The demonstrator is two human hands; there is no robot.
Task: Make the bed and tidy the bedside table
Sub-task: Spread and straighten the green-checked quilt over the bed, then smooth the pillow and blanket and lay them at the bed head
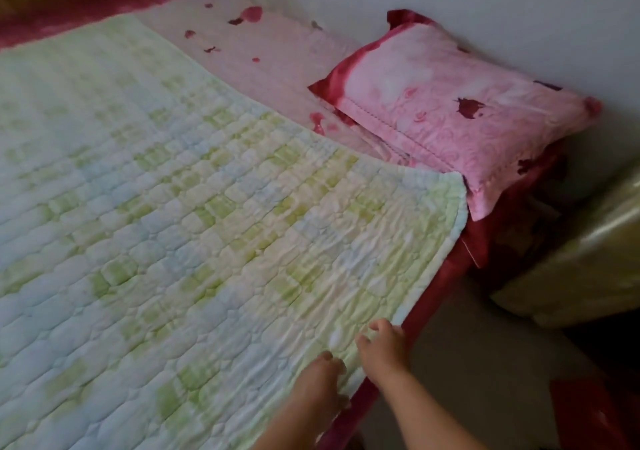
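Left hand (323, 382) and right hand (382, 349) hold the green quilt (207, 207) edge.

We see a padded quilt (180, 179), checked in pale green, blue and white, spread flat over most of the bed (440, 287) and finely wrinkled toward its near right edge. That edge runs along the bed's red side, where the left hand (322, 380) and the right hand (382, 345) hold it with curled fingers. Past the quilt's far edge a pink sheet (270, 55) with dark red blotches lies uncovered. A pink, red-bordered pillow (450, 120) lies at the bed's far right end, its near corner just beside the quilt's corner.
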